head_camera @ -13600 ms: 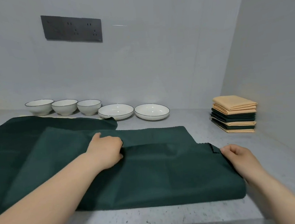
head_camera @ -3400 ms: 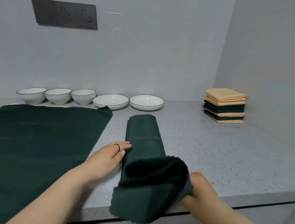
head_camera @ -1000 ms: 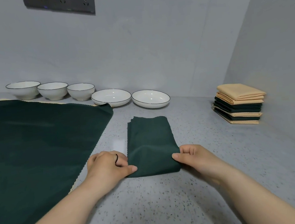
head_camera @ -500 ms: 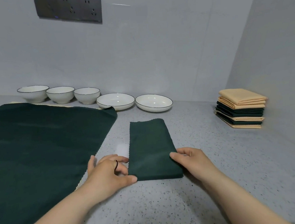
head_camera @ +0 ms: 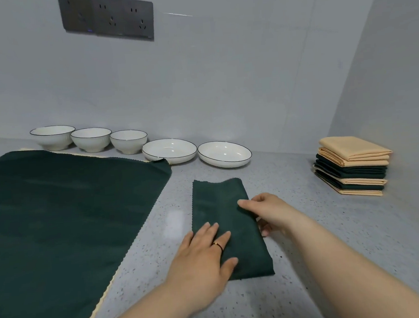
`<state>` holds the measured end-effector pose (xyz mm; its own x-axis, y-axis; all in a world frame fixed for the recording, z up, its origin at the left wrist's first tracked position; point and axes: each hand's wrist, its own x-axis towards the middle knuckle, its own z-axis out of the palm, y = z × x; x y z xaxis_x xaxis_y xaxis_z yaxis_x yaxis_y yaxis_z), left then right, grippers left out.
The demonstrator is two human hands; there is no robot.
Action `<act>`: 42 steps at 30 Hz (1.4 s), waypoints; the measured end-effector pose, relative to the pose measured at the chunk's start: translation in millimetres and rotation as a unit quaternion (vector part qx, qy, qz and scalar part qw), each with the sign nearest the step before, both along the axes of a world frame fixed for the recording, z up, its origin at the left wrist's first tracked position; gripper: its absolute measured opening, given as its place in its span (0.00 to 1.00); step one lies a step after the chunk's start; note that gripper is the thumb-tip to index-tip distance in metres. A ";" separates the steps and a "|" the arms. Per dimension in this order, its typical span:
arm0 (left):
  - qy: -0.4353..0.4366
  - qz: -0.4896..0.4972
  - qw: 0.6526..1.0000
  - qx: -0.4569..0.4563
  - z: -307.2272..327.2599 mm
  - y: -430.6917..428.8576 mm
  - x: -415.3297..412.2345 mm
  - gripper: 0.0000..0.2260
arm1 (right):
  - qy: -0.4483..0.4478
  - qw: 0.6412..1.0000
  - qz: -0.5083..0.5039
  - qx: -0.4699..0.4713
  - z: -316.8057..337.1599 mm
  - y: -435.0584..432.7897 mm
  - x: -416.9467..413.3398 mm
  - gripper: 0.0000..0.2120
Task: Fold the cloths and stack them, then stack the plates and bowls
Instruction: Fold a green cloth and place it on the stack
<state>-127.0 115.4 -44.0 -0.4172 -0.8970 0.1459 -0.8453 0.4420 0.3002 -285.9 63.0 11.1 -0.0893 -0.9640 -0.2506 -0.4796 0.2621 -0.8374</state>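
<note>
A folded dark green cloth [head_camera: 219, 203] lies lengthwise on the speckled grey counter [head_camera: 322, 237]. My left hand [head_camera: 203, 254] rests flat on its near left part, fingers straight. My right hand [head_camera: 265, 212] grips its right edge, thumb on top and fingers curled under. A large dark green cloth [head_camera: 58, 221] lies spread out at the left, with a beige edge showing beneath it. A stack of folded beige and green cloths [head_camera: 352, 167] stands in the right corner. Three white bowls [head_camera: 91, 139] and two white plates [head_camera: 224, 154] stand in a row along the back wall.
A dark socket panel [head_camera: 107, 16] is on the back wall. A side wall closes the counter on the right, just behind the cloth stack. The counter's front edge is below the frame.
My left hand has moved from beside the folded cloth onto it and lies flat. My right hand has slid farther along the right edge and grips it.
</note>
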 end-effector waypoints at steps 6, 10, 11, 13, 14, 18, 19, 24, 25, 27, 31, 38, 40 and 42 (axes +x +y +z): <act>-0.004 -0.008 0.999 -0.043 -6.4 -5.2 -2.0 0.29 | 0.020 0.995 -0.061 -0.076 -5.9 -42.6 12.8 0.13; 0.017 0.001 0.999 -0.039 -1.4 -8.0 -0.7 0.25 | -0.113 0.990 -0.075 -0.046 -21.3 -54.9 9.9 0.11; 0.013 -0.003 0.998 -0.058 -2.0 -7.5 -1.5 0.22 | -0.141 0.987 -0.068 -0.031 -20.8 -55.3 6.8 0.12; 0.004 -0.012 0.998 -0.058 -7.1 -10.0 -1.5 0.21 | -0.175 0.984 -0.043 -0.003 -18.9 -58.5 1.5 0.12; 0.004 -0.019 0.998 -0.055 -8.7 -10.7 -1.8 0.21 | -0.178 0.983 -0.036 0.006 -17.6 -60.8 0.6 0.11; 0.025 -0.024 0.998 -0.061 -11.7 -13.7 -4.1 0.20 | 0.046 0.995 -0.057 -0.075 -14.5 -76.8 5.0 0.18; 0.032 -0.022 0.997 -0.060 -10.8 -13.4 -3.8 0.20 | 0.168 0.977 -0.041 -0.125 -13.1 -80.8 7.3 0.21; 0.030 -0.018 0.997 -0.071 -12.5 -16.4 -3.6 0.21 | 0.403 0.868 0.167 -0.237 -11.3 -95.4 35.1 0.20; 0.025 -0.020 0.997 -0.065 -12.3 -16.4 -4.0 0.21 | 0.400 0.870 0.197 -0.212 -12.5 -99.0 40.4 0.22; 0.015 -0.022 0.998 -0.063 -13.5 -17.3 -4.0 0.21 | 0.375 0.883 0.230 -0.166 -14.1 -105.3 47.5 0.25; 0.013 -0.032 0.998 -0.051 -15.9 -18.9 -4.6 0.22 | 0.315 0.912 0.217 -0.144 -15.5 -117.5 50.3 0.23; 0.017 -0.025 0.998 -0.053 -17.6 -18.0 -5.2 0.22 | 0.190 0.941 0.207 -0.190 -13.5 -120.3 45.0 0.06; 0.033 -0.012 0.998 -0.054 -18.5 -18.0 -2.8 0.23 | 0.158 0.949 0.197 -0.189 -8.4 -118.2 42.9 0.06; 0.035 0.011 0.998 -0.043 -19.1 -17.0 0.2 0.32 | 0.170 0.947 0.190 -0.195 -4.2 -120.1 39.7 0.06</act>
